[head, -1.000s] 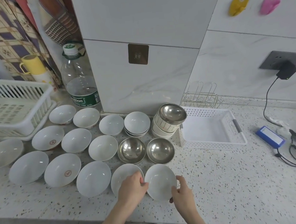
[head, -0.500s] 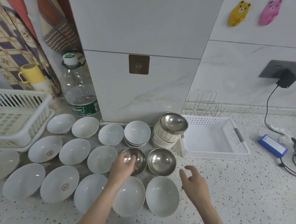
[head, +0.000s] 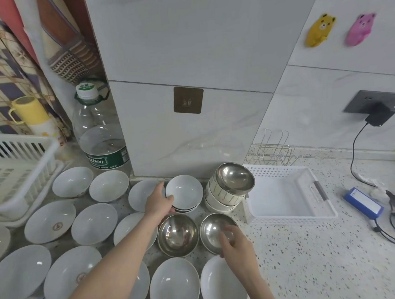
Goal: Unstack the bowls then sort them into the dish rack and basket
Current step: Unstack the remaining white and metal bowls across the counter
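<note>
Head view: the left hand (head: 158, 202) grips the left rim of a short stack of white bowls (head: 184, 194), which stands on the speckled counter (head: 312, 257) between a single white bowl (head: 140, 194) and a taller, tilted stack topped by a steel bowl (head: 235, 178). The right hand (head: 237, 246) hangs over the right-hand steel bowl (head: 213, 232) with fingers loosely curled, holding nothing. The white basket (head: 319, 215) lies right of the stacks, the dish rack (head: 19, 167) far left.

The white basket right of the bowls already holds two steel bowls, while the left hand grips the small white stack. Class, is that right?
Not quite. The head view shows the white basket holding nothing; the left hand does grip the small white stack.
</note>
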Motion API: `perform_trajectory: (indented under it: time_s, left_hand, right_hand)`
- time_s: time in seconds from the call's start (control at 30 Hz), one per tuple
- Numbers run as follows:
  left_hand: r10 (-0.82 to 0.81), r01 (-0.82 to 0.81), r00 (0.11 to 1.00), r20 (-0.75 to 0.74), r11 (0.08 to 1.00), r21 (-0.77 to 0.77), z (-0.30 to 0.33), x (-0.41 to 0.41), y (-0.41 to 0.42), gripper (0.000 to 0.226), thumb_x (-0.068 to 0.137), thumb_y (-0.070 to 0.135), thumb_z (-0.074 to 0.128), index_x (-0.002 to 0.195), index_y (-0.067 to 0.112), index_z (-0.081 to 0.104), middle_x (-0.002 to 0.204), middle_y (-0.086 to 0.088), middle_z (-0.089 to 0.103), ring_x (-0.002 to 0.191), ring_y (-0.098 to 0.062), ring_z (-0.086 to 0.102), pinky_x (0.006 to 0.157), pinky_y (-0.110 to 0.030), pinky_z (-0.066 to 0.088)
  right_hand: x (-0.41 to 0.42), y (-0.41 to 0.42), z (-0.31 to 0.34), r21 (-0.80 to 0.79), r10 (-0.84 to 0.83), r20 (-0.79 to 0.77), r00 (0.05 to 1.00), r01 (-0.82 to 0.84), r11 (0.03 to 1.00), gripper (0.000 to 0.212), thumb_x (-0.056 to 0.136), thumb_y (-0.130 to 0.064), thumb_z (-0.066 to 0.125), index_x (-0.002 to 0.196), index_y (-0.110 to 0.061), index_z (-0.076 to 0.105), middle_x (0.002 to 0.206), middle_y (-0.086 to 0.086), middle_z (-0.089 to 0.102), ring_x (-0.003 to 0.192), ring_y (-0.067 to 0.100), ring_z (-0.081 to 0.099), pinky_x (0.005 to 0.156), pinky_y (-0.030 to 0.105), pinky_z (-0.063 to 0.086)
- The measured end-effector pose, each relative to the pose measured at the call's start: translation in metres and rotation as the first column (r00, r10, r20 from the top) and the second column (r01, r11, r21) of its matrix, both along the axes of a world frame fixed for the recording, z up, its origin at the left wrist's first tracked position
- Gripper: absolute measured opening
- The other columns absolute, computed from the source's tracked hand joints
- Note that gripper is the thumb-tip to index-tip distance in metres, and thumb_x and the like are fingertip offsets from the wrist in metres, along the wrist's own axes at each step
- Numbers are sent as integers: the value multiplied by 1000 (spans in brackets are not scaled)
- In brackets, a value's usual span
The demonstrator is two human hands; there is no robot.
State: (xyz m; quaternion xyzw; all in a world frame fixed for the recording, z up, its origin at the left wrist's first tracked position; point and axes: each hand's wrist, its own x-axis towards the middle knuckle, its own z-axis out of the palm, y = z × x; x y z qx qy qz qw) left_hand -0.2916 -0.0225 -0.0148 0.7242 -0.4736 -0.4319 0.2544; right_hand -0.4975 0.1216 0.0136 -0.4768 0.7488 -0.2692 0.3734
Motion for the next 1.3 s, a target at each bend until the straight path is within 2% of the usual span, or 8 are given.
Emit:
perform_trajectory:
  time_s: [0.17,0.4,0.57,0.7,0.83,1.07,1.13,1.3]
  left_hand:
    - [-75,75,997,10,997,-35,-2,1,-6,53,86,5,47,132,31,52,87,10,65,42,-9,66,40,-18,47]
    - [-246,244,966,85,969,29,3,6,-14,59,87,10,40,141,33,42,87,0,72,50,-10,70,56,-26,52]
    - [-162,164,982,-96,986,12,8,2,-18,57,85,2,37,131,32,51,63,-5,70,43,-12,66,31,-16,34]
    - [-134,142,974,-185,989,32,14,4,-18,56,84,0,34,125,34,52,44,-3,64,30,-8,53,31,-15,27]
    - [-97,120,947,-305,991,57,24,15,-13,55,85,-3,35,124,34,47,41,-4,63,29,-9,50,31,-15,24]
    - [116,-14,724,-680,988,153,32,51,10,46,93,-7,39,127,22,52,48,-13,57,27,-5,36,29,-13,18]
    - [178,-67,650,-739,982,178,32,59,17,43,94,-6,38,122,21,55,51,-12,55,28,-4,34,29,-13,18]
    - [269,-180,551,-790,963,202,25,70,27,39,95,-4,38,109,25,60,49,-8,54,29,-4,30,29,-13,18]
  right_hand:
    - [4,3,-4,19,-22,-8,1000,22,1000,28,94,-37,51,121,-31,57,68,6,71,56,2,61,54,18,44]
    - [10,-1,-5,34,-35,-30,999,36,999,27,95,-35,51,121,-30,57,70,8,71,50,4,55,51,18,42]
    - [16,-7,-5,52,-52,-1,999,52,997,20,94,-32,52,113,-30,60,69,8,71,50,2,56,50,17,42]
    - [19,-14,-4,72,-65,23,998,64,995,13,93,-30,54,104,-31,62,56,-2,67,48,-3,57,45,9,37]
    - [25,-27,-1,88,-62,30,998,59,994,10,93,-27,54,94,-31,64,54,-7,67,50,-3,59,54,15,45]
    - [50,-67,6,142,-22,35,999,17,990,34,87,-15,49,54,-22,53,68,10,68,50,11,44,59,28,39]
    - [58,-81,5,177,-27,28,999,22,984,26,85,-12,47,59,-13,52,68,20,63,50,14,40,53,25,35]
    - [68,-113,-9,240,-83,9,996,79,967,33,90,-14,47,61,-4,58,62,10,68,46,15,48,46,22,35]
